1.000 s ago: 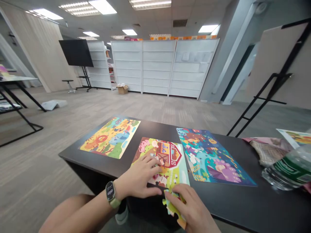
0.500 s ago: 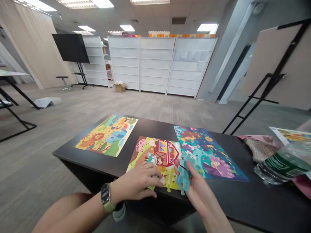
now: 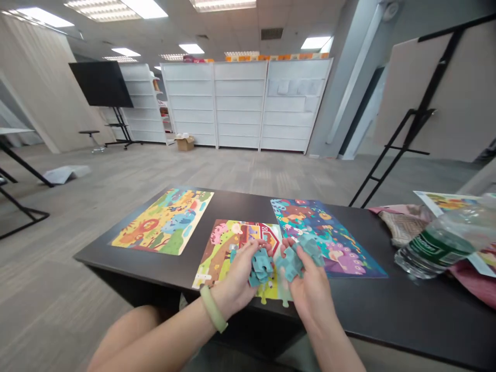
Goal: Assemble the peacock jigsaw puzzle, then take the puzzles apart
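My left hand (image 3: 245, 274) curls palm-up around several teal jigsaw puzzle pieces (image 3: 262, 266), their backs showing. Close beside it, my right hand (image 3: 310, 284) grips another bunch of teal puzzle pieces (image 3: 290, 263) between thumb and fingers. Both hands are above a farm puzzle (image 3: 211, 258) with a red barn and a pink pig, and they cover part of it. Puzzle tabs stick out along its near edge. A dark blue night-animal puzzle (image 3: 349, 258) lies on the right, and a yellow safari puzzle (image 3: 155, 222) on the left.
The black table (image 3: 232, 201) carries the puzzles. At its right end lie a large plastic bottle (image 3: 434, 248), a patterned cloth pouch (image 3: 403, 225) and a picture sheet (image 3: 445, 201). Beyond the table stand a board on a black easel (image 3: 411, 129) and white shelves (image 3: 240, 103).
My left hand has lifted off the farm puzzle, turned palm-up and now holds puzzle pieces. My right hand has raised its pieces slightly. The view has swung a little to the right.
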